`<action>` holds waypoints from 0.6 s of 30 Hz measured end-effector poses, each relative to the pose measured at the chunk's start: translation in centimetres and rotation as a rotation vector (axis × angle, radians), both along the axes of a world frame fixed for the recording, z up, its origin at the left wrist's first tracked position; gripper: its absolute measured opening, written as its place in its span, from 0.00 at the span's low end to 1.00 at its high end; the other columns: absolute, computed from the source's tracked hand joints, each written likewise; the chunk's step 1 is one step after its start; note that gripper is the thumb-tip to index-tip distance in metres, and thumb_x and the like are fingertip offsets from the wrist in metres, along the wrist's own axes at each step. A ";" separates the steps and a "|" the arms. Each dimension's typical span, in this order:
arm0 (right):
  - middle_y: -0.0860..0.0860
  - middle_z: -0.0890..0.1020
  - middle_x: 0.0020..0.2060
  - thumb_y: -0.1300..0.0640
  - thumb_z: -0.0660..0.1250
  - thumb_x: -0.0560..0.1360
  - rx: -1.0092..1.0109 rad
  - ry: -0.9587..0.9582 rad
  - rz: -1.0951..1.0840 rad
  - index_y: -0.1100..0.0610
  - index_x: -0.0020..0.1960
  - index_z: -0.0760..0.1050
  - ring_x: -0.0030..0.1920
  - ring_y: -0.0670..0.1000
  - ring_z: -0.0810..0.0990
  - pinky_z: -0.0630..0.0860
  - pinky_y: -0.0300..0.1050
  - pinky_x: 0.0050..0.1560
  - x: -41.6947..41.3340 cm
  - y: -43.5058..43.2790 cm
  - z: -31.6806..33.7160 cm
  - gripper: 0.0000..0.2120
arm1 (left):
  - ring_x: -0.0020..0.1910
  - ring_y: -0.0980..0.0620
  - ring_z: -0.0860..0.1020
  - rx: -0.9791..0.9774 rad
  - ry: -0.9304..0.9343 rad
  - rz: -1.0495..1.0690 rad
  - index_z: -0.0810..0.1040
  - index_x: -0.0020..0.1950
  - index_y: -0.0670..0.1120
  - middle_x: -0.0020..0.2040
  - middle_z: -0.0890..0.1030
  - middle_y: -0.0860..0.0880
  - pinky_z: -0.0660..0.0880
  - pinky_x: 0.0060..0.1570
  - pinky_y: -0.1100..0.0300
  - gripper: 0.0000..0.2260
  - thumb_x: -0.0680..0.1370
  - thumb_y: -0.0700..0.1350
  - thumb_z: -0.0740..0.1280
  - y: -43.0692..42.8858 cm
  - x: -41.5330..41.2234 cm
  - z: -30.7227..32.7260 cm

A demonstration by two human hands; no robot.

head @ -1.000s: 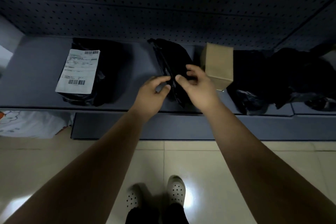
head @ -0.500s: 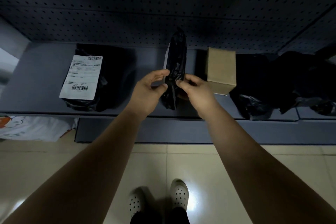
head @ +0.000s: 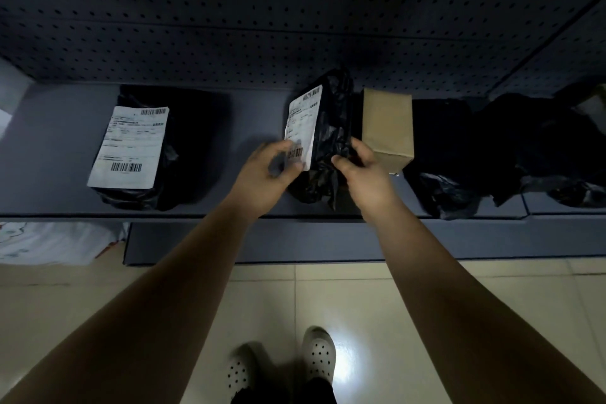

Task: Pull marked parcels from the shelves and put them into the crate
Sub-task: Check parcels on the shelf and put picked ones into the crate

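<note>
Rotated since the earlier frame to show its white label (head: pixel 302 123), the black parcel (head: pixel 331 141) sits over the shelf (head: pixel 255 128) beside the cardboard box (head: pixel 387 121), long axis pointing away, near end clasped in the grip of both left hand (head: pixel 267 174) and right hand (head: pixel 364 174).

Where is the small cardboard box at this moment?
Head view: the cardboard box stands on the shelf, right of centre, directly beside the right hand and the black labelled parcel it grips.
</note>
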State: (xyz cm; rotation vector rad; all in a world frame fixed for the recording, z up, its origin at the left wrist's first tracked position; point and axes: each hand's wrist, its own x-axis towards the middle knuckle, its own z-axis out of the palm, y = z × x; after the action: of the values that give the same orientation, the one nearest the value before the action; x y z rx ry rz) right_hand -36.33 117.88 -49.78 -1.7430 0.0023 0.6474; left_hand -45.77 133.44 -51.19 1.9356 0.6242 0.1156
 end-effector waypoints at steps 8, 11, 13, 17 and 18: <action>0.49 0.81 0.62 0.55 0.63 0.76 -0.033 0.261 0.021 0.50 0.67 0.77 0.63 0.53 0.79 0.72 0.53 0.68 -0.3 1.5 -1.5 0.19 | 0.62 0.55 0.73 0.177 0.057 0.049 0.76 0.67 0.49 0.64 0.75 0.49 0.61 0.59 0.74 0.17 0.78 0.47 0.68 0.5 -1.8 -0.9; 0.47 0.78 0.64 0.38 0.65 0.76 -0.228 0.112 0.102 0.48 0.72 0.71 0.65 0.50 0.75 0.70 0.48 0.67 -0.7 1.4 -1.3 0.27 | 0.61 0.55 0.73 0.264 -0.014 0.071 0.78 0.64 0.44 0.63 0.75 0.48 0.58 0.57 0.82 0.16 0.76 0.43 0.70 0.9 -1.9 -0.2; 0.49 0.75 0.68 0.40 0.69 0.75 -0.320 -0.101 0.100 0.50 0.75 0.66 0.68 0.51 0.74 0.70 0.49 0.69 -1.2 0.9 -1.6 0.33 | 0.59 0.58 0.72 0.288 -0.029 0.087 0.78 0.64 0.43 0.63 0.75 0.48 0.56 0.57 0.84 0.17 0.76 0.42 0.70 1.1 -1.9 0.1; 0.54 0.70 0.72 0.44 0.72 0.74 -0.405 -0.290 0.196 0.48 0.77 0.63 0.71 0.53 0.69 0.66 0.45 0.71 -2.2 0.1 -1.9 0.35 | 0.64 0.52 0.72 0.276 0.037 0.005 0.75 0.68 0.43 0.66 0.74 0.46 0.56 0.57 0.82 0.22 0.74 0.44 0.72 1.0 -2.1 -0.7; 0.54 0.69 0.72 0.46 0.72 0.75 -0.420 -0.297 0.255 0.48 0.77 0.63 0.72 0.53 0.68 0.64 0.41 0.69 -2.3 0.0 -1.8 0.34 | 0.65 0.52 0.72 0.265 0.060 -0.023 0.74 0.69 0.43 0.67 0.74 0.47 0.57 0.58 0.79 0.23 0.75 0.45 0.72 0.8 -2.2 -0.9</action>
State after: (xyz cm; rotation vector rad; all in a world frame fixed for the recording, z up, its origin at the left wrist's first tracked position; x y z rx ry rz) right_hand -38.62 117.92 -51.58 -2.2578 -0.3143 0.5930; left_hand -47.97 134.19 -52.11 2.2080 0.6524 0.1314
